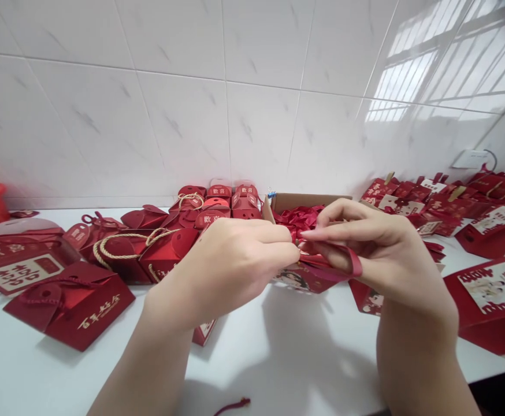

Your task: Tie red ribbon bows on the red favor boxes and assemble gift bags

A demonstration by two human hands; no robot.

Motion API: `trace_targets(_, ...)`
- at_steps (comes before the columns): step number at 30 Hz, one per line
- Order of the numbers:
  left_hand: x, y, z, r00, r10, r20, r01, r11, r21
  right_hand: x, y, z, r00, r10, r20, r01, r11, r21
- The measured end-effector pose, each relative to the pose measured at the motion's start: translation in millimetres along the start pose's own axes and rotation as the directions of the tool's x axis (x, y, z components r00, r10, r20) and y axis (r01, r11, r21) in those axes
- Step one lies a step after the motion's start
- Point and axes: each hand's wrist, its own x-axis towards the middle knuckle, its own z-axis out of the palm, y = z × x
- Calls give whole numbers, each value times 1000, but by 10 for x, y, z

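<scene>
Both of my hands meet over a small red gift box with a printed picture on its front. My left hand is closed, its fingertips pressed together at the top of the box where the ribbon gathers; exactly what lies between them is partly hidden. My right hand pinches the dark red ribbon, which loops past its thumb. My hands cover much of the box top.
Behind the box stands an open cardboard carton with red ribbons inside. Red gift boxes crowd the left, with more red boxes on the right. A short red cord lies on the white table near me.
</scene>
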Motion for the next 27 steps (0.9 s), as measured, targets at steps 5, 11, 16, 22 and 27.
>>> trace_targets(5,-1,2,-10,1000,8,5,-8,1000,-3,15,-6,63,979,187,-81,-176,977,121)
trace_targets(11,-6,-20,3,1000,7,-18,-7,1000,-18,38,-29,-23,970,216,107,-231,961,150)
trace_targets(16,-22,-30,3,999,-11,-40,9,1000,-27,36,-46,-61,960,220,176,-254,944,208)
trace_targets(22,-27,-31,-2,1000,-15,-26,14,999,-38,29,-43,-42,955,250,160,-282,935,217)
trace_targets(27,-31,-26,-4,999,-14,-45,12,999,-35,35,-64,-41,955,276,109,-294,931,217)
